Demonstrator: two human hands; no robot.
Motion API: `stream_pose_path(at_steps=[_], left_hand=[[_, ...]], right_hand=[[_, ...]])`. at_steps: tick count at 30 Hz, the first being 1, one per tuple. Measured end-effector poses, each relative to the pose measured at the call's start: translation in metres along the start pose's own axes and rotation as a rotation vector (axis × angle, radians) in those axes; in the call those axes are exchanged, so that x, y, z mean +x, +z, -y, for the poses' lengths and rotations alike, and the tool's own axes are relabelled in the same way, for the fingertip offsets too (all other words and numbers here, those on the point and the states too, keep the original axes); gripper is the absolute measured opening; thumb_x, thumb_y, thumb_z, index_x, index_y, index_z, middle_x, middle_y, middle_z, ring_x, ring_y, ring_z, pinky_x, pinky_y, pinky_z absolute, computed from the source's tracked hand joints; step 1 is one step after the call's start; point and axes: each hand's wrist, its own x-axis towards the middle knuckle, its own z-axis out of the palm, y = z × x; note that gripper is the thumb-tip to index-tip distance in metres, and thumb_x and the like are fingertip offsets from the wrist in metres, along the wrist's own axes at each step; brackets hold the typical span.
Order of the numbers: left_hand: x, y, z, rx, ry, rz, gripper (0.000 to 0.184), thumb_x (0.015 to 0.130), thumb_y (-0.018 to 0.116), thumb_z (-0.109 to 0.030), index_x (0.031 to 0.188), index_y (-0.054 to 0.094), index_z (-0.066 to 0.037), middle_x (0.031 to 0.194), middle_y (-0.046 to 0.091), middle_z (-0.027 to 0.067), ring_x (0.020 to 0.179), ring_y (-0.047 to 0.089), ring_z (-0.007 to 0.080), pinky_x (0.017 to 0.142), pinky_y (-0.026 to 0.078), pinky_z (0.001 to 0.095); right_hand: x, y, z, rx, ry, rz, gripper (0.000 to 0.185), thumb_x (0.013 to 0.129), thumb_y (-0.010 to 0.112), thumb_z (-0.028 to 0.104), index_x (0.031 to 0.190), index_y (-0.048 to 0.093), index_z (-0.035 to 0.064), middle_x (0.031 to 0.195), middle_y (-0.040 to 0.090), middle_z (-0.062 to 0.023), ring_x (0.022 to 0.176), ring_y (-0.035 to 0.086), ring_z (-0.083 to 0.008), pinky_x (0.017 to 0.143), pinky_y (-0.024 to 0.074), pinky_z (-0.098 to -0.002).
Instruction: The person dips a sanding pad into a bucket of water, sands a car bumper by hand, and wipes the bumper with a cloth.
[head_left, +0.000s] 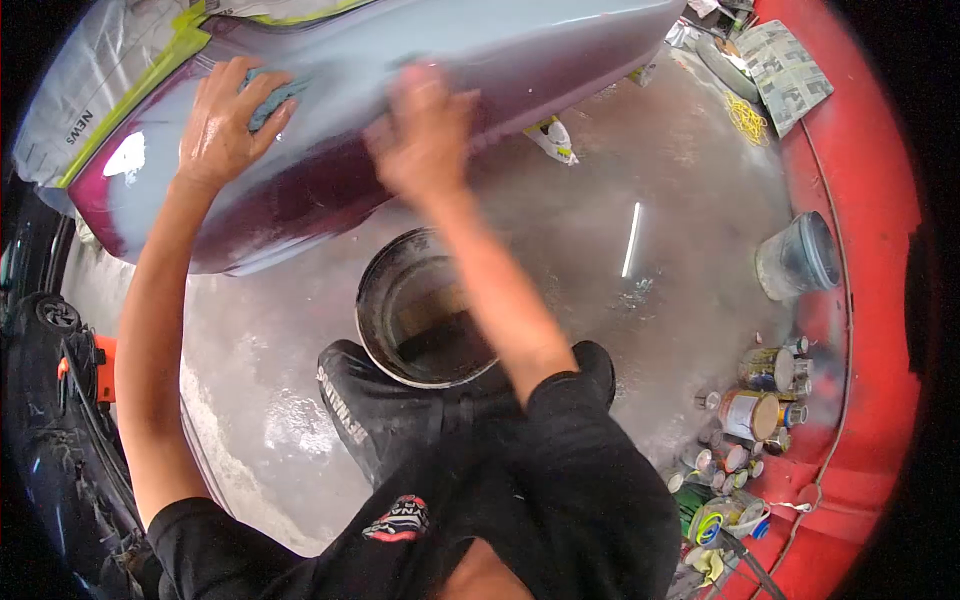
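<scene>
A car body panel (330, 165), grey in the middle and dark maroon along its lower part, spans the top of the view. My left hand (232, 125) rests on its upper left part, with a crumpled blue-green cloth (272, 98) between thumb and fingers. Farther right, my right hand (425, 135) is over the panel, smeared by motion; whatever it may hold is too blurred to make out. Below the right forearm a round basin (375, 325) with dark liquid stands between my knees.
Masking film with green tape (135, 112) borders the panel at the left. A bucket (790, 262), several paint cans (745, 415), yellow cord (745, 118) and newspaper (785, 75) lie along the red surface (875, 300) at right. A dark car (50, 400) stands at far left.
</scene>
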Motion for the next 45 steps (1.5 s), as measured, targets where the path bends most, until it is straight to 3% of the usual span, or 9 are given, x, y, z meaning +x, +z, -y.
stream_pose_path(at_steps=[5, 12, 17, 19, 24, 29, 34, 40, 45], left_hand=[[0.004, 0.031, 0.005, -0.007, 0.064, -0.069, 0.028, 0.087, 0.076, -0.027, 0.11, 0.072, -0.013, 0.112, 0.062, 0.0123, 0.102, 0.06, 0.033, 0.087, 0.048, 0.0449], [0.008, 0.02, -0.002, -0.023, 0.086, -0.068, 0.03, 0.083, 0.08, -0.029, 0.104, 0.07, -0.011, 0.107, 0.063, 0.0132, 0.098, 0.06, 0.0348, 0.085, 0.049, 0.0452], [0.005, 0.029, 0.001, -0.105, 0.057, -0.044, 0.03, 0.078, 0.085, -0.025, 0.097, 0.069, -0.008, 0.102, 0.062, 0.0134, 0.094, 0.06, 0.035, 0.081, 0.049, 0.0449], [0.007, 0.031, 0.003, -0.104, 0.051, -0.052, 0.028, 0.078, 0.085, -0.023, 0.095, 0.068, -0.007, 0.099, 0.062, 0.0135, 0.092, 0.06, 0.035, 0.079, 0.049, 0.0451], [0.022, 0.041, -0.003, -0.021, 0.019, -0.003, 0.028, 0.085, 0.079, -0.03, 0.096, 0.069, -0.006, 0.096, 0.062, 0.0167, 0.091, 0.06, 0.0374, 0.079, 0.05, 0.0468], [0.07, 0.091, -0.044, -0.145, -0.011, -0.108, 0.035, 0.089, 0.075, -0.037, 0.097, 0.069, -0.004, 0.089, 0.063, 0.0187, 0.085, 0.062, 0.0399, 0.075, 0.05, 0.0478], [0.119, 0.129, -0.072, -0.189, -0.013, -0.181, 0.037, 0.09, 0.074, -0.039, 0.095, 0.067, -0.003, 0.085, 0.064, 0.0196, 0.08, 0.064, 0.0409, 0.07, 0.052, 0.0482], [0.138, 0.142, -0.079, -0.234, -0.02, -0.184, 0.038, 0.09, 0.073, -0.039, 0.093, 0.066, -0.003, 0.087, 0.063, 0.0209, 0.082, 0.063, 0.0409, 0.072, 0.051, 0.0484], [0.089, 0.089, -0.043, -0.227, 0.215, -0.069, 0.033, 0.09, 0.076, -0.031, 0.098, 0.067, -0.001, 0.094, 0.064, 0.0186, 0.091, 0.063, 0.0387, 0.081, 0.051, 0.0464]], right_hand=[[0.037, -0.009, -0.136, 0.042, 0.438, -0.19, 0.064, 0.104, 0.047, 0.032, 0.155, 0.028, -0.0026, 0.164, 0.022, -0.0239, 0.153, 0.019, -0.0387, 0.122, 0.0075, -0.0629], [-0.067, 0.094, 0.076, 0.207, 0.269, 0.306, 0.082, 0.087, 0.066, 0.029, 0.154, 0.029, 0.0015, 0.164, 0.021, -0.0243, 0.153, 0.015, -0.0446, 0.113, -0.0014, -0.0778], [0.011, 0.05, -0.076, 0.006, 0.311, -0.284, 0.084, 0.094, 0.062, 0.033, 0.158, 0.017, 0.0025, 0.166, 0.016, -0.0239, 0.155, 0.012, -0.0429, 0.114, -0.0022, -0.075], [0.066, 0.028, -0.091, -0.035, 0.806, -0.508, 0.05, 0.109, 0.038, 0.033, 0.147, 0.048, 0.0014, 0.158, 0.04, -0.0163, 0.149, 0.034, -0.0299, 0.117, 0.0255, -0.0606], [-0.022, 0.089, 0.031, 0.056, 0.446, -0.253, 0.088, 0.096, 0.058, 0.029, 0.161, 0.005, 0.0009, 0.168, 0.002, -0.0247, 0.156, 0.006, -0.0417, 0.116, -0.002, -0.0728], [-0.04, 0.072, 0.014, 0.028, 0.384, -0.05, 0.077, 0.097, 0.056, 0.027, 0.159, 0.02, 0.0, 0.167, 0.012, -0.0233, 0.155, 0.011, -0.0411, 0.116, 0.0019, -0.0729], [0.045, 0.038, -0.075, 0.08, 0.645, -0.42, 0.059, 0.102, 0.049, 0.023, 0.154, 0.034, -0.001, 0.167, 0.02, -0.0192, 0.154, 0.019, -0.0398, 0.119, 0.0115, -0.0679], [-0.045, 0.076, 0.02, 0.158, 0.548, -0.177, 0.064, 0.098, 0.052, 0.015, 0.158, 0.031, 0.0049, 0.166, 0.023, -0.0187, 0.154, 0.02, -0.0369, 0.119, 0.004, -0.0672], [0.022, 0.009, -0.107, 0.148, 0.561, -0.326, 0.053, 0.104, 0.046, 0.021, 0.154, 0.038, 0.006, 0.164, 0.027, -0.0178, 0.154, 0.021, -0.0347, 0.12, 0.0084, -0.0671]])
